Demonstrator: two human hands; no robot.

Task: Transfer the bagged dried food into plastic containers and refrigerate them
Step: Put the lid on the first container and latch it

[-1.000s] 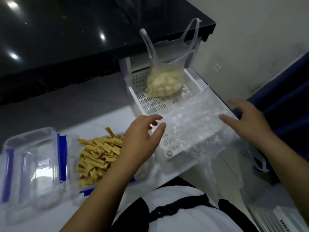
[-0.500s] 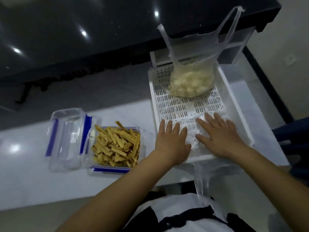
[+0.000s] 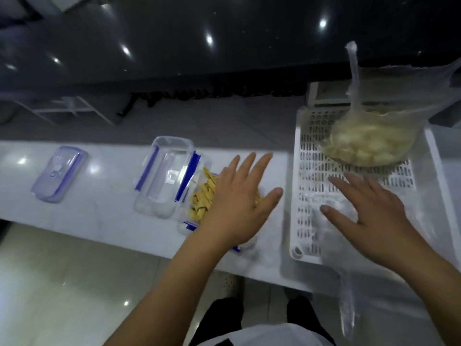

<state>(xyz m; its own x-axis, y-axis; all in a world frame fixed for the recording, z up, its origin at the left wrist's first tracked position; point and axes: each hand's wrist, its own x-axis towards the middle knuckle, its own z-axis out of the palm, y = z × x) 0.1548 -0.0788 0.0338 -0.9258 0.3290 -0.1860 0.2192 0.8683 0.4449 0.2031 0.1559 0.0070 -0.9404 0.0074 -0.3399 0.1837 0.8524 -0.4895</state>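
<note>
The left hand (image 3: 239, 203) hovers, fingers spread, above the container (image 3: 199, 203) of yellow strips. The right hand (image 3: 371, 221) (fingers straight) presses the empty bag (image 3: 331, 203) flat in the white tray (image 3: 306, 151).

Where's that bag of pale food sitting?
The bag of pale food sits at the far end of the white slotted tray, on the right, beyond the right hand.
</note>
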